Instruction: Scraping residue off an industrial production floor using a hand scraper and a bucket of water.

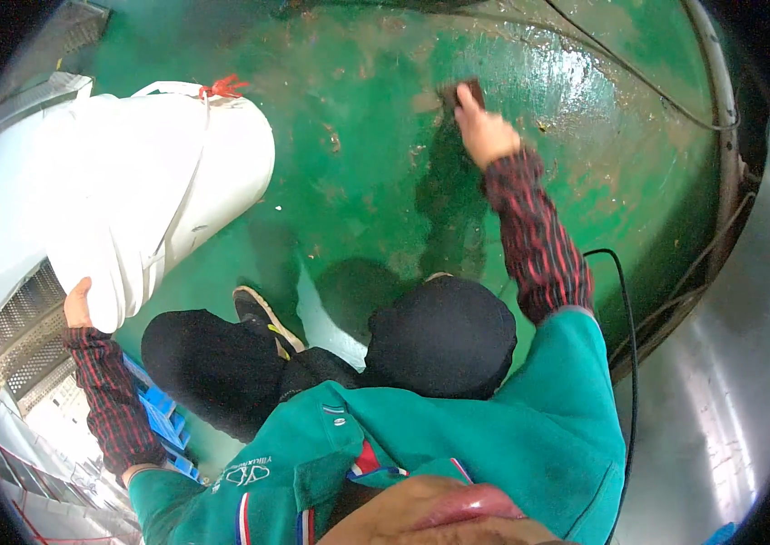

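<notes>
My right hand [486, 135] reaches forward over the wet green floor [358, 129]. It grips a small dark brown block or pad [474, 91], slightly blurred, which looks to be at the floor; its exact kind is not clear. To my left is a large white plastic bucket [221, 170] with ridges round its rim, a thin handle, and a red tie [224, 86] knotted near the top. My left hand [79, 304] holds the ridged rim, thumb showing and the other fingers hidden. Much of the bucket is overexposed, so its contents cannot be made out.
Brownish dirt and scraps [332, 138] mark the floor. A curved metal tube [725, 102] and dark hoses [630, 327] run along the right, beside a shiny metal surface [691, 422]. Perforated metal steps [24, 340] and blue crates [161, 415] stand at left.
</notes>
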Demonstrator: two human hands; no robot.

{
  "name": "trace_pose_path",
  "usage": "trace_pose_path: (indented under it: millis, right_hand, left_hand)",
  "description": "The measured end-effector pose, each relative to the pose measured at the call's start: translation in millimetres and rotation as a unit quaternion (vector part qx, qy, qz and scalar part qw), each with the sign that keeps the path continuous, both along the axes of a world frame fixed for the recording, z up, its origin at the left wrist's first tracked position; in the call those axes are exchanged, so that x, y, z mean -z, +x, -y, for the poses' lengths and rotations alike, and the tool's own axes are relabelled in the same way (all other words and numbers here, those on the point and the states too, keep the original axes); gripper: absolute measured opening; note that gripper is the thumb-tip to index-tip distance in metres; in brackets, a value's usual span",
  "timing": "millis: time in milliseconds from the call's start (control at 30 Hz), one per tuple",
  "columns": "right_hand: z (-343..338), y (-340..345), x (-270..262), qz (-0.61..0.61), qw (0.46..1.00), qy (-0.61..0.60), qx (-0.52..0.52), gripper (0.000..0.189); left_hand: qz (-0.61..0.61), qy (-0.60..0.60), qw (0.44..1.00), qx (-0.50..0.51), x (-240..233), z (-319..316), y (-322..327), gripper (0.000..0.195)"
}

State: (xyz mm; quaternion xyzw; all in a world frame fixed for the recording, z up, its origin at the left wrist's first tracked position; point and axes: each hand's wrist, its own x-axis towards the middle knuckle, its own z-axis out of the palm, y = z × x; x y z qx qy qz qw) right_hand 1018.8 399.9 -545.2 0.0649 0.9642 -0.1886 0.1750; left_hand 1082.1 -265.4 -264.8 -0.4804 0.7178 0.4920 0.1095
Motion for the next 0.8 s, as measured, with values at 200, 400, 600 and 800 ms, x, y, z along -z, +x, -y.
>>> trace_pose_path:
  millis: [200,400,600,800]
  right_hand:
    - [-1,-18,-7,-0.017,1.000,-0.011,0.013,0.040]
    - [-19,-55,9,-0.025,0.998,-0.010,0.056,0.035]
    - [-125,95,-18,0.055,0.985,0.062,0.149,0.045]
    - [-143,94,-11,-0.019,0.993,0.005,0.117,0.044]
  left_hand:
    - [0.002,-0.023,1.000,0.003,-4,7,6,0.036]
    - [0.010,-0.075,0.996,0.057,11,41,3,0.037]
    - [0.049,-0.055,0.992,0.106,-9,17,1,0.036]
    - [0.019,-0.056,0.996,0.062,-1,9,-8,0.038]
